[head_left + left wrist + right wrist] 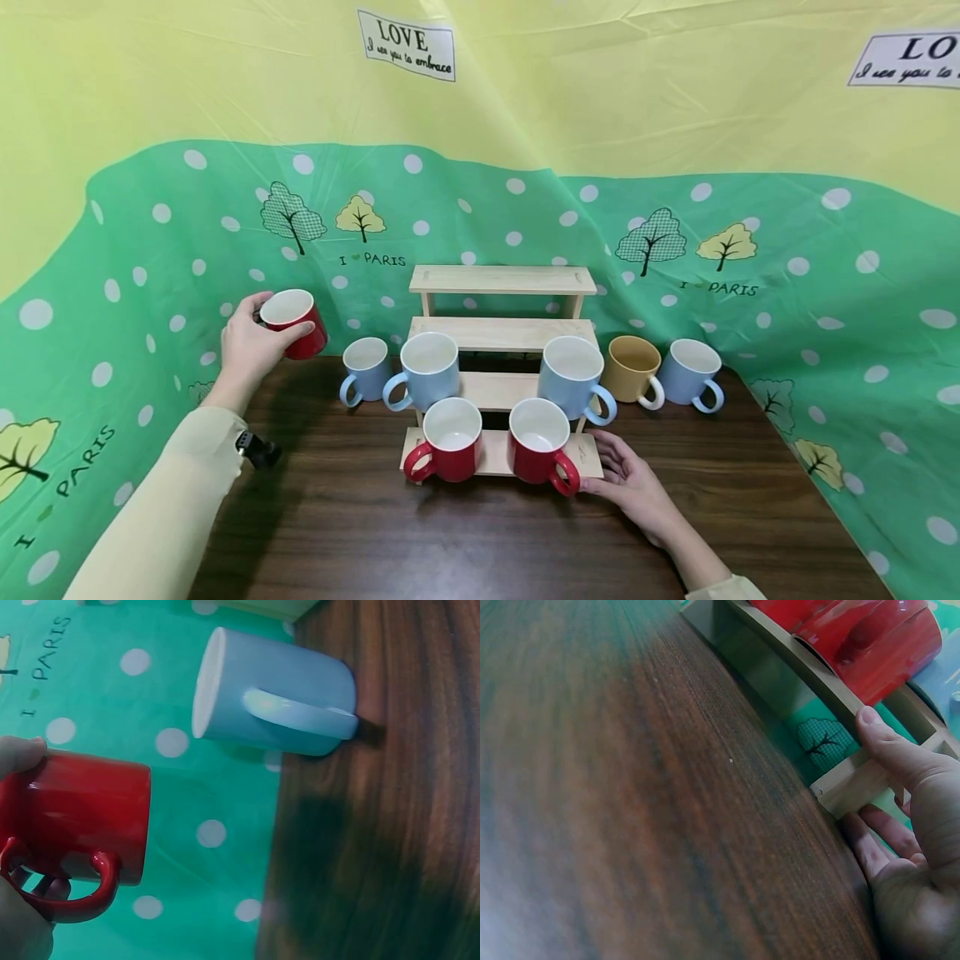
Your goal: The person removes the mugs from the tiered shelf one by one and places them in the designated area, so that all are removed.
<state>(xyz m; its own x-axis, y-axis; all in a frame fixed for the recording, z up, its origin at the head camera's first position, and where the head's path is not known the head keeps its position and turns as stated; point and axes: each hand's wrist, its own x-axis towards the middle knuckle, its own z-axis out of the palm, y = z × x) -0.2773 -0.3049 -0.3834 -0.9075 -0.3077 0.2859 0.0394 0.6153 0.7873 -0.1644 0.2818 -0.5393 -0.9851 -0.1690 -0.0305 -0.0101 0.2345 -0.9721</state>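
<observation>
In the head view my left hand [249, 343] grips a red mug [309, 337] with a white inside, raised at the left near the cloth. The left wrist view shows its red handle [82, 906] beside my curled fingers. My right hand [636, 490] holds the right end of a stepped wooden rack [502, 280], thumb at the front board and fingers at the end support. Two red mugs, a left one [459, 457] and a right one [528, 457], stand on the lowest step. Above them are two light blue mugs, one left [437, 375] and one right [564, 385].
A light blue mug [371, 375] stands on the dark wooden table [450, 550] left of the rack. To the right are a tan mug [624, 377] with a white handle and another blue mug [681, 379]. A green and yellow cloth [480, 208] hangs behind.
</observation>
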